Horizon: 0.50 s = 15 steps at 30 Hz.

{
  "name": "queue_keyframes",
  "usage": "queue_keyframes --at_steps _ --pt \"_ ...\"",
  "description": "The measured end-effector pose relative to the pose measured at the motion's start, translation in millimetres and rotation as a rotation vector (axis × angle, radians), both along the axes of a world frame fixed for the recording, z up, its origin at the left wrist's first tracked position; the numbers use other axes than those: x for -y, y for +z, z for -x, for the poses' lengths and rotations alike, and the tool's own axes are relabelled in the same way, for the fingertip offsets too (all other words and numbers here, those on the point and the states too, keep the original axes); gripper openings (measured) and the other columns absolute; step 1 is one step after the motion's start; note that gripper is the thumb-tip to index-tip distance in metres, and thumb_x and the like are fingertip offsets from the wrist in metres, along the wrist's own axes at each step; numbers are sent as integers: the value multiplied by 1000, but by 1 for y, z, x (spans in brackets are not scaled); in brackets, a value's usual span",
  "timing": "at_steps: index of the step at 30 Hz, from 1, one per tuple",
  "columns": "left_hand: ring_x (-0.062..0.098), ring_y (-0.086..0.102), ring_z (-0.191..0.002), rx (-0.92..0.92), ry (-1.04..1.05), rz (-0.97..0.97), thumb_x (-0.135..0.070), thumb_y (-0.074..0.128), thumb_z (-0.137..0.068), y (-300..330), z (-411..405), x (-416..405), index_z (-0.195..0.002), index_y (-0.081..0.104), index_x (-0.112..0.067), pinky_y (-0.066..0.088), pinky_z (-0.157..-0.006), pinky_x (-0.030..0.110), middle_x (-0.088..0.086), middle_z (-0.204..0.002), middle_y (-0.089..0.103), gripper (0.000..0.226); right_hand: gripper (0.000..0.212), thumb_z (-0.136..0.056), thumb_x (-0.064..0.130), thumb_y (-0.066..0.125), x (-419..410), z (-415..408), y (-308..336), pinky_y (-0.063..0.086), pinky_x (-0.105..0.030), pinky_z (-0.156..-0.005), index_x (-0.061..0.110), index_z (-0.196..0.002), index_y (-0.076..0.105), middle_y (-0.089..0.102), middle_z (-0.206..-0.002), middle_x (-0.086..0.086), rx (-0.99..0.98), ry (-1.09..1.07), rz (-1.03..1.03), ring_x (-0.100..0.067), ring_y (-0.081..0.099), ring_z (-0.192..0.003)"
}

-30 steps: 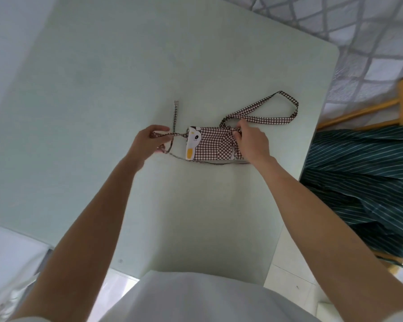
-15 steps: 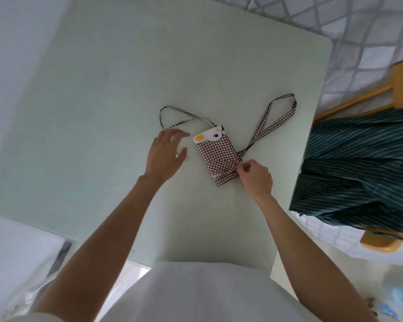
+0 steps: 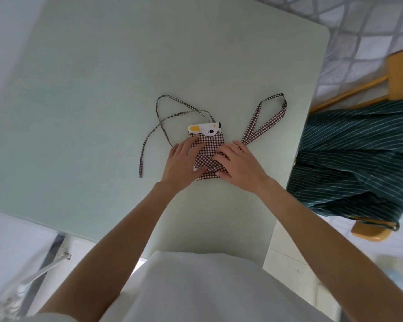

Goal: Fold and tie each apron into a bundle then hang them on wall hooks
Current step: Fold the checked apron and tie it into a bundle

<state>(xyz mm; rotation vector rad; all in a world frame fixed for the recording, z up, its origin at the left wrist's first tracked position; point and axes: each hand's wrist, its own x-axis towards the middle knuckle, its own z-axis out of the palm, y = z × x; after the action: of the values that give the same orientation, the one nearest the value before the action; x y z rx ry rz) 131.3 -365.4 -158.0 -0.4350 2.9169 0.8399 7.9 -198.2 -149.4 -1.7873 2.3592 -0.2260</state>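
Observation:
A small brown-and-white checked apron [image 3: 207, 145], folded into a narrow packet with a white and yellow animal patch at its far end, lies on the pale green table [image 3: 102, 77]. Its thin waist ties [image 3: 159, 122] trail loose to the left and its wider neck loop [image 3: 265, 117] fans out to the right. My left hand [image 3: 184, 161] lies flat on the packet's left side with straight fingers. On the packet's right side my right hand [image 3: 237, 163] presses down flat, fingers pointing left across the fabric.
A dark green striped apron [image 3: 358, 154] is draped over a wooden chair [image 3: 400, 75] just past the table's right edge. A quilted grey cover lies beyond the chair. A white rail stands at the lower left near the table's front edge.
The packet has been turned so the patch points away from me. My left hand moved from the ties onto the packet; my right let go of the strap base and now presses flat.

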Motion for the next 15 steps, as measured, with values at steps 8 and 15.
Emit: queue_keyframes --at_steps 8,15 --pt "23 37 -133 77 -207 80 -58 71 -66 -12 -15 -1 -132 46 -15 15 -114 45 5 -142 40 83 75 -67 50 75 -10 18 -11 33 -45 -108 7 -124 50 52 -128 -14 -15 152 -177 -28 51 -118" --pt "23 57 -113 -55 -166 114 -44 81 -61 -15 -15 5 -118 50 -12 28 -109 46 9 -129 52 72 27 -84 27 51 -2 28 -11 46 -38 -95 10 -99 65 65 -110 -8 20 171 63 -22 64 -98"
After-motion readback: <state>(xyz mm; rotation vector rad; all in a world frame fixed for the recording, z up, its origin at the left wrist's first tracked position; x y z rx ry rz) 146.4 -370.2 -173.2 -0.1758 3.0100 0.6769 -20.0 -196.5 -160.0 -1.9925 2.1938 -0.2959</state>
